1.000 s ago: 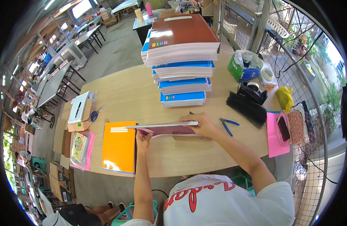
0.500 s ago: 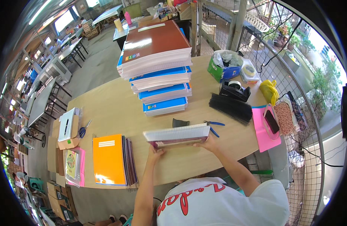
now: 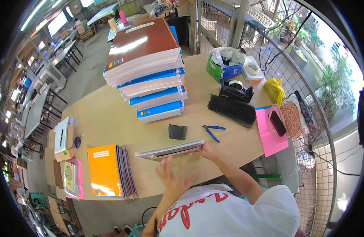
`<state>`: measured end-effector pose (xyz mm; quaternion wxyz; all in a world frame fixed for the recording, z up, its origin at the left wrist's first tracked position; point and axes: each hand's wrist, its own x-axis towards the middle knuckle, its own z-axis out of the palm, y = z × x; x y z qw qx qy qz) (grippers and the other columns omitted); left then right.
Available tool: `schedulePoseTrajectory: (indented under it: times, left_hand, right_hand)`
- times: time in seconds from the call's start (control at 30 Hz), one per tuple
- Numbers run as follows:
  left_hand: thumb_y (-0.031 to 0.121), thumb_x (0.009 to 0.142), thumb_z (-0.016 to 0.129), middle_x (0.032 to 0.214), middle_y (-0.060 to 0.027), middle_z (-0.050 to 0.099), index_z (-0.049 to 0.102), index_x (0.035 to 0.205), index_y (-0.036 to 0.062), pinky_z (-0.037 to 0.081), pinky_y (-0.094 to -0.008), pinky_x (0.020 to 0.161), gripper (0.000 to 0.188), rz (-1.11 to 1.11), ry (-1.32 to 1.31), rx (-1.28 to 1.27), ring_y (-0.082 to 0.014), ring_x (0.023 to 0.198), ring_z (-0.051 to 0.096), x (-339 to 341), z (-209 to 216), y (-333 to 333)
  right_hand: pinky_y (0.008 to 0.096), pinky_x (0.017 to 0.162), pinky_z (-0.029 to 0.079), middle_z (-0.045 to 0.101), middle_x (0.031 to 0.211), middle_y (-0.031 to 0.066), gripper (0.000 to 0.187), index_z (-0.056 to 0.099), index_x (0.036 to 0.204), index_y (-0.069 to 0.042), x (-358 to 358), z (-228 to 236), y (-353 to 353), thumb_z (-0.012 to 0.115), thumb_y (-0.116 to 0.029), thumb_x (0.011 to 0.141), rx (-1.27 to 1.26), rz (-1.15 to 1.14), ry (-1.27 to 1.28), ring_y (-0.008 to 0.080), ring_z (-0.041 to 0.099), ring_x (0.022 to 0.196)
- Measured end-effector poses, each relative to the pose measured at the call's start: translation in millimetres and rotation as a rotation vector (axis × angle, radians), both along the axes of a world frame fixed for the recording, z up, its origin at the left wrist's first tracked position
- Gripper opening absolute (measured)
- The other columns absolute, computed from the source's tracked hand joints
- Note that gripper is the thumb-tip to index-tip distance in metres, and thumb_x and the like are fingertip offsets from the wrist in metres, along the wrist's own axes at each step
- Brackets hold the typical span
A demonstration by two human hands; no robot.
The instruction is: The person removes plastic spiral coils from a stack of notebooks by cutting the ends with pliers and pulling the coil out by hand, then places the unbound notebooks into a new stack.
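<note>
My right hand (image 3: 207, 151) is closed around the right end of a notebook (image 3: 170, 150), which is tilted up on edge low over the table so that mostly its page edges show. My left hand (image 3: 172, 177) is off the notebook, just on the near side of it, blurred with its fingers spread and nothing in them. Beyond the notebook lie a small dark grey block (image 3: 177, 132) and blue-handled cutting pliers (image 3: 212, 132). To the left is a pile of spiral-bound notebooks with an orange cover (image 3: 104, 170).
A tall stack of unbound books (image 3: 144, 41) with brown and blue covers stands at the back. Black binding coils (image 3: 231, 110), a tape dispenser (image 3: 236, 92), a green-blue box (image 3: 225, 70) and a phone (image 3: 277, 123) on a pink folder are on the right. Scissors (image 3: 78, 141) lie left.
My left hand has let go of the notebook and drawn back toward me. The notebook has tipped flatter, its right end still in my right hand. The view has shifted slightly.
</note>
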<state>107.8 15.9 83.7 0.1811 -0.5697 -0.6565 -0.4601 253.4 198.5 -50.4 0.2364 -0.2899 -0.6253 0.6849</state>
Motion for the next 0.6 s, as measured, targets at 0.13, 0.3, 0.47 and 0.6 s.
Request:
schedulePoseTrajectory:
  times: [0.13, 0.3, 0.47, 0.6]
  left_hand:
    - [0.016, 0.081, 0.069, 0.12, -0.0097, 0.06, 0.057, 0.13, 0.0114, 0.021, -0.0597, 0.113, 0.051, -0.057, 0.221, -0.407, -0.0293, 0.117, 0.055, -6.1, 3.1, 58.8]
    - [0.022, 0.079, 0.071, 0.113, -0.0049, 0.063, 0.067, 0.116, 0.0123, 0.029, -0.0557, 0.107, 0.039, -0.19, 0.041, -0.304, -0.026, 0.106, 0.059, 10.8, -5.6, 83.8]
    - [0.032, 0.076, 0.075, 0.087, -0.0019, 0.061, 0.068, 0.092, 0.012, 0.036, -0.0458, 0.089, 0.026, 0.057, 0.121, -0.247, -0.025, 0.089, 0.057, 43.4, 5.8, 103.8]
    - [0.028, 0.076, 0.074, 0.082, -0.0026, 0.058, 0.066, 0.085, 0.013, 0.036, -0.0459, 0.086, 0.019, 0.072, 0.117, -0.213, -0.025, 0.085, 0.056, 46.5, 1.1, 114.9]
  right_hand:
    - [0.0352, 0.089, 0.051, 0.07, 0.11, 0.0084, 0.041, 0.067, 0.115, -0.003, 40.8, 10.5, 66.2, 0.08, -0.014, 0.078, 0.251, 0.046, -0.207, 0.0208, 0.064, 0.105]
    - [0.0443, 0.077, 0.047, 0.057, 0.101, 0.0097, 0.019, 0.064, 0.095, -0.006, 85.7, -11.2, 150.9, 0.069, -0.012, 0.078, 1.031, -0.516, -0.953, 0.029, 0.057, 0.096]
    - [0.0435, 0.072, 0.04, 0.052, 0.104, 0.0085, 0.015, 0.063, 0.091, -0.007, 82.1, -12.9, 148.0, 0.065, -0.012, 0.077, 1.368, -0.465, -1.145, 0.0262, 0.054, 0.098]
    - [0.0484, 0.078, 0.044, 0.052, 0.105, 0.0101, 0.016, 0.063, 0.092, -0.006, 95.1, -3.3, 158.0, 0.063, -0.01, 0.077, 1.393, -0.296, -1.077, 0.0285, 0.053, 0.1]
